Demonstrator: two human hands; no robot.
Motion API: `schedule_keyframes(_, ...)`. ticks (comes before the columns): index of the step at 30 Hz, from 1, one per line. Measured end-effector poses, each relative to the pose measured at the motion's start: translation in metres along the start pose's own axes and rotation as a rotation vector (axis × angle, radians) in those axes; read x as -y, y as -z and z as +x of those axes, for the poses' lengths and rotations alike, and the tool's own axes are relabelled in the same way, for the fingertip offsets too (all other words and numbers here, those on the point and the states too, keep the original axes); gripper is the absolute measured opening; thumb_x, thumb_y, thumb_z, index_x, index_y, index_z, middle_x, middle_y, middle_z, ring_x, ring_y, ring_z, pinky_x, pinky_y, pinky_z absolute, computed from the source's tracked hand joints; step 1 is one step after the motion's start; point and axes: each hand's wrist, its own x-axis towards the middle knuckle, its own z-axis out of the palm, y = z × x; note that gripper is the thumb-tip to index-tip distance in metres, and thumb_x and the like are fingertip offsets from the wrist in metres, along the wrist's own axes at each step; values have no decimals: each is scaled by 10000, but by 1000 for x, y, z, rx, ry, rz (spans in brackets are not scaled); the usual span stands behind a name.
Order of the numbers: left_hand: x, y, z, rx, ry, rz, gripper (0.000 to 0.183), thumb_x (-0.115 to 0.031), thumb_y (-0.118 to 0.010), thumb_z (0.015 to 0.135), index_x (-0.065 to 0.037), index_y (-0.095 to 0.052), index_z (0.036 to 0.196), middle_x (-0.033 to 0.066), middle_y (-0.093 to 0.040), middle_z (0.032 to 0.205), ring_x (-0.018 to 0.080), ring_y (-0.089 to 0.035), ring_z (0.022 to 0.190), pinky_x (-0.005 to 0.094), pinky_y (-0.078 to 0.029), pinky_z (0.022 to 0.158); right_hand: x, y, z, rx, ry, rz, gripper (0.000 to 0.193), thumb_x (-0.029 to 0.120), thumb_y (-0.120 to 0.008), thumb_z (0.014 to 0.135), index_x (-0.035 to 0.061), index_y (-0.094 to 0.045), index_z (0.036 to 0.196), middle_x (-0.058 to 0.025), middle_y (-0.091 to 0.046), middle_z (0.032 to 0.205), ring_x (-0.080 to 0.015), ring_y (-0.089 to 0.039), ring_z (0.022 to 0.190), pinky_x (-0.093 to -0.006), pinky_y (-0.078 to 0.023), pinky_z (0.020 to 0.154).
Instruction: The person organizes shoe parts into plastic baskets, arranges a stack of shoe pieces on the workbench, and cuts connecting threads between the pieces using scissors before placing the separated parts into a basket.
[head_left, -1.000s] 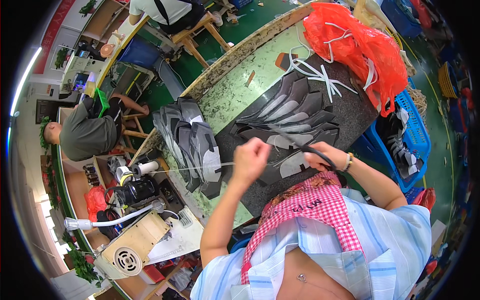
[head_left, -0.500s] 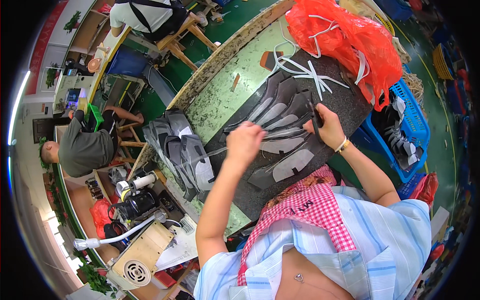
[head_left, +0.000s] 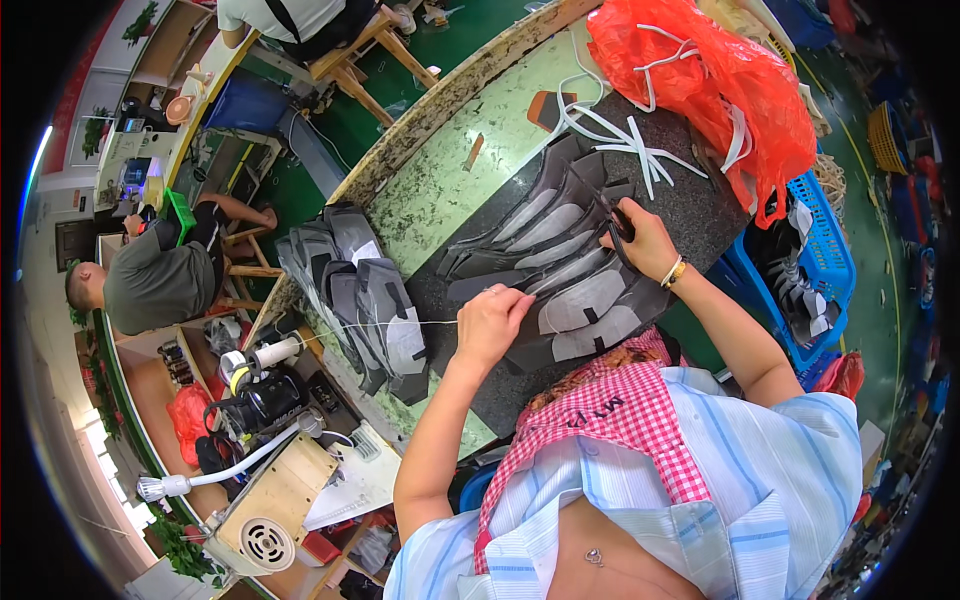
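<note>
Dark grey shoe-upper-like pieces (head_left: 580, 300) lie fanned and overlapping on a speckled black slab (head_left: 480, 400). My left hand (head_left: 490, 325) is closed in a pinch over their left ends. A thin pale thread (head_left: 390, 325) runs from it leftward across a second pile. My right hand (head_left: 645, 243) grips a slim black tool (head_left: 624, 222) at the right ends of the fanned pieces. Its tip is hidden among them, so its exact kind does not show. Left of the slab lies that second pile of similar dark pieces (head_left: 350, 260), partly in clear plastic.
A red plastic bag (head_left: 710, 100) and white strips (head_left: 640, 155) lie at the slab's far end. To the right stands a blue basket (head_left: 825, 250) of dark pieces. A sewing machine (head_left: 270, 490) and lamp (head_left: 165, 488) are at lower left. Two people sit beyond the raised table edge (head_left: 430, 110).
My left hand has moved down, off the middle of the fanned pieces. The thread now stretches taut to the left. My right hand has shifted slightly left and up with the black tool.
</note>
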Motion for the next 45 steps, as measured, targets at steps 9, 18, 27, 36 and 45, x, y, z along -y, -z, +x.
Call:
schedule_keyframes(9, -5, -13, 18, 13, 325, 119, 240, -295, -635, 770, -68, -698, 725, 142, -632, 654, 348, -621, 641, 426, -492, 616, -12, -18, 8, -91, 158, -152, 327, 42, -707, 683, 39, -466, 903, -124, -598, 738, -334, -604, 689, -371, -462, 576)
schedule_keyframes(18, 17, -18, 49, 128, 599, 212, 324, -398, -718, 663, -75, -705, 687, 155, -658, 708, 337, -643, 707, 406, -506, 659, 11, -6, 16, -90, 232, -260, 304, 75, -706, 685, 49, -488, 895, -116, -589, 741, -308, -604, 697, -372, -477, 612)
schedule_keyframes(27, 52, 29, 34, 372, 479, -215, 329, -337, -720, 715, -12, -681, 688, 45, -605, 581, 107, -534, 534, 283, -423, 526, 34, 14, -29, 1163, -685, 406, 806, 806, -297, 760, 32, -522, 779, -4, -461, 533, -124, -527, 459, -244, -458, 442)
schedule_keyframes(36, 43, 18, 6, 38, 353, -215, 284, -277, -653, 793, 7, -663, 781, 85, -591, 588, 113, -535, 551, 287, -407, 521, 50, -23, -22, 1021, -556, 293, 681, 780, -534, 669, 102, -478, 644, 44, -370, 456, -57, -392, 366, -218, -300, 323)
schedule_keyframes(45, -26, -15, -26, -294, 63, 142, 366, -402, -753, 670, -94, -572, 746, 65, -602, 644, 251, -603, 584, 344, -443, 503, 30, 25, -32, 914, -377, 522, 610, 664, -395, 854, 65, -490, 783, 37, -363, 552, -68, -359, 453, -228, -346, 414)
